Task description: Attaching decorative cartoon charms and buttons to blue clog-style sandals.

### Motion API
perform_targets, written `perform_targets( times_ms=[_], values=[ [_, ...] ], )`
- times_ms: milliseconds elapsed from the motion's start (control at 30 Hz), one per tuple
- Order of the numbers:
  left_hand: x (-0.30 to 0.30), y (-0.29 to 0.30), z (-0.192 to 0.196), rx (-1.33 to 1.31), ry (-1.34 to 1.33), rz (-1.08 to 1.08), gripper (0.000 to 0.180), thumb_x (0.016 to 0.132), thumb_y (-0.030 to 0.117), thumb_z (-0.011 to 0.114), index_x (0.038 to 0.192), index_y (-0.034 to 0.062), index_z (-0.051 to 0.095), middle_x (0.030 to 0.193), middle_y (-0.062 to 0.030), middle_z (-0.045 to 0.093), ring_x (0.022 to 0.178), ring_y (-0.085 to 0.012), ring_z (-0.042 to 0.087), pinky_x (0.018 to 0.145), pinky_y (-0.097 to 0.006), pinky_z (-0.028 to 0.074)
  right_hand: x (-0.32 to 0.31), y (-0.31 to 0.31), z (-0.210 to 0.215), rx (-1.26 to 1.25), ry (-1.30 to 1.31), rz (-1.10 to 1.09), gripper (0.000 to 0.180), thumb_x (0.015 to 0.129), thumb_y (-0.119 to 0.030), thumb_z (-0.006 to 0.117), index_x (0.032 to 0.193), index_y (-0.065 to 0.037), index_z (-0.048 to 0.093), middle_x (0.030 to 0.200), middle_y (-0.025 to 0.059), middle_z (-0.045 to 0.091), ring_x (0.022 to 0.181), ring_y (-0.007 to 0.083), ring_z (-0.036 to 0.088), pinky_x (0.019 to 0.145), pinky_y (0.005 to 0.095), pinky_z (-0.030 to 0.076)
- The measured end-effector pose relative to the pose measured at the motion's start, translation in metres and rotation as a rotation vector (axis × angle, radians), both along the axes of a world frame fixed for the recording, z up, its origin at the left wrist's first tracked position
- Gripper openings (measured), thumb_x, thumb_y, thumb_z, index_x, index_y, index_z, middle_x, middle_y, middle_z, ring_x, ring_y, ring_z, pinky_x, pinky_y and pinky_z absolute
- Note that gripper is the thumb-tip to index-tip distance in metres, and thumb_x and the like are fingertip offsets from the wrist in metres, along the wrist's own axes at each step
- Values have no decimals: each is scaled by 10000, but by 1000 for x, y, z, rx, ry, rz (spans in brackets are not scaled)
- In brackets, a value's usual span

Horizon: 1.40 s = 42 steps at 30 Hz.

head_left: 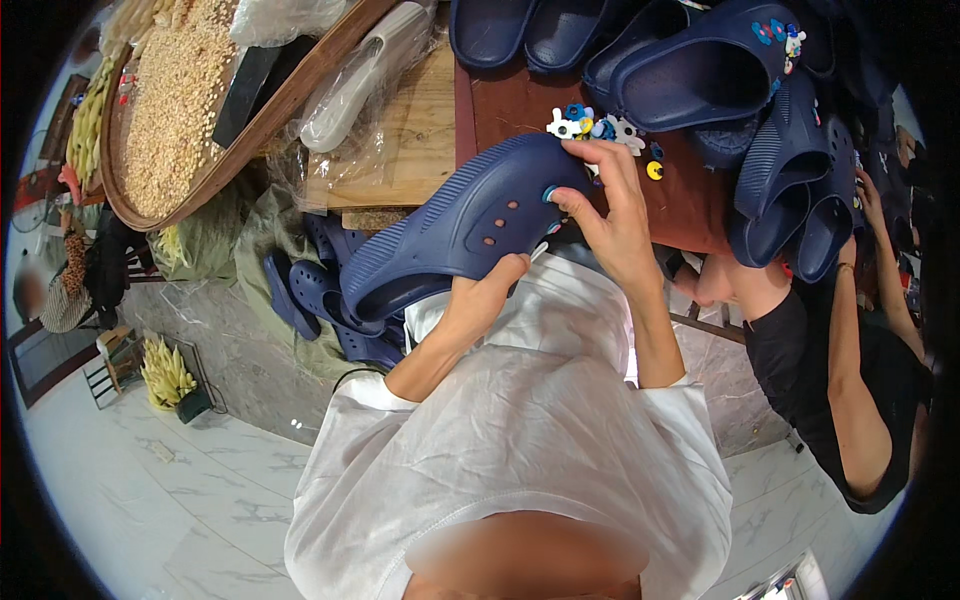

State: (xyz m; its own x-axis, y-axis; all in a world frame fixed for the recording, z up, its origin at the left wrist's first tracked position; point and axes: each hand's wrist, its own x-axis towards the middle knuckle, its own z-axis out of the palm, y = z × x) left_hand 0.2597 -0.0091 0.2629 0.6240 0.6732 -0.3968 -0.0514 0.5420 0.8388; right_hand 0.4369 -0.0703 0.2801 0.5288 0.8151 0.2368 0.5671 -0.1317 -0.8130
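A navy blue clog (pixel 445 225) with ridged sides and small round holes is held in front of my chest, its toe toward the upper right. My left hand (pixel 485 292) grips its near side, fingers partly hidden; a thin white tip (pixel 540 250) shows beside them, its kind unclear. My right hand (pixel 612 212) has its fingers over the toe and its thumb against a small blue charm (pixel 549 194) set in a hole. Beyond the toe, on the reddish-brown tabletop (pixel 690 190), lie loose shoe charms (pixel 590 125) in white, blue and yellow.
Several navy clogs (pixel 700 80) stand at the back right, one with charms on it. More clogs (pixel 315 290) lie at the left. A wooden tray of pale kernels (pixel 165 130) and a plastic-wrapped white object (pixel 360 80) sit upper left. Another person's arm (pixel 850 350) reaches in from the right.
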Motion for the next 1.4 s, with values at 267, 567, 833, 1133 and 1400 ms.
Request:
perform_targets(
  times_ms=[267,567,833,1133,1400],
  values=[
    [-1,3,14,167,152,-124,407,783,-19,637,1185,12,582,1077,-25,579,922,-122,544,789,-261,454,3,-2,-9,5,4,114,519,904,-178,658,1375,-46,483,1288,174,471,1218,352,457,1048,427,361],
    [5,32,-5,-502,-71,94,335,805,-75,581,1139,-56,561,1093,-143,636,999,-253,664,905,-371,554,-5,20,-27,19,-119,-8,488,893,-258,673,1325,-68,545,1265,145,505,1192,335,463,1015,445,350],
    [15,42,-2,-608,-132,198,427,890,45,576,1280,-87,465,1251,-215,592,1151,-337,615,1025,-493,499,-8,34,-36,-32,-231,-107,361,875,-280,696,1167,-73,647,1133,96,584,1065,300,541,925,443,404],
    [5,44,-3,-715,-245,222,458,902,50,530,1331,-79,437,1345,-230,538,1257,-363,541,1113,-508,410,19,-1,-51,68,-156,-201,259,887,-185,668,1128,-91,662,1070,119,614,1000,317,577,873,424,444],
    [6,39,6,-685,-204,243,414,923,96,522,1308,-47,467,1308,-185,581,1224,-299,578,1099,-447,441,58,-59,-63,-298,-510,-440,283,858,-180,704,1104,-55,642,1055,137,606,975,338,563,834,441,444]
  ],
)
